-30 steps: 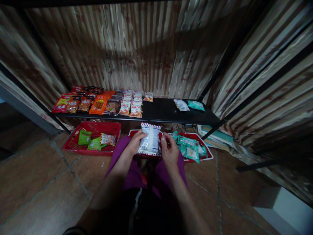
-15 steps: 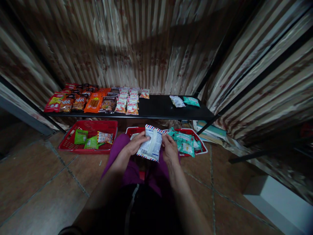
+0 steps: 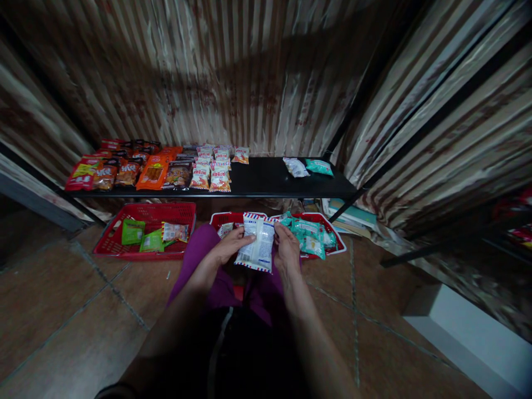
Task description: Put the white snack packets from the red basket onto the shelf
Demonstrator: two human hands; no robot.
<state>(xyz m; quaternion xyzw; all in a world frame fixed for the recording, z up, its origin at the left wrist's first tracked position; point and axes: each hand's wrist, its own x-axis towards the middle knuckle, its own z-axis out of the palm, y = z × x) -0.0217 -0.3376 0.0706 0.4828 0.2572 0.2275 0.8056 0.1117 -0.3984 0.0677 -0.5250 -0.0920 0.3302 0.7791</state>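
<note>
Between my hands is a white snack bag (image 3: 258,244) with red-and-blue striped ends, its printed back and centre seam facing me. My left hand (image 3: 227,246) grips its left edge, thumb on the front. On its upper right edge, my right hand (image 3: 286,246) pinches the bag with fingers and thumb. Just beyond my hands stands a red basket with a white rim (image 3: 341,247); teal snack bags (image 3: 310,233) fill its right side. Part of another striped bag (image 3: 225,229) shows behind my left hand.
A black shelf (image 3: 261,180) holds orange and red snack packs (image 3: 152,172), striped snack bags (image 3: 219,177), a white bag (image 3: 296,167) and a teal bag (image 3: 320,167). Left stands a red basket (image 3: 120,221) with green packs (image 3: 133,231). A white box (image 3: 469,332) lies right.
The bag has turned slightly more upright in my hands, still held by both. The whole view has shifted a little, so the shelf and baskets appear farther left.
</note>
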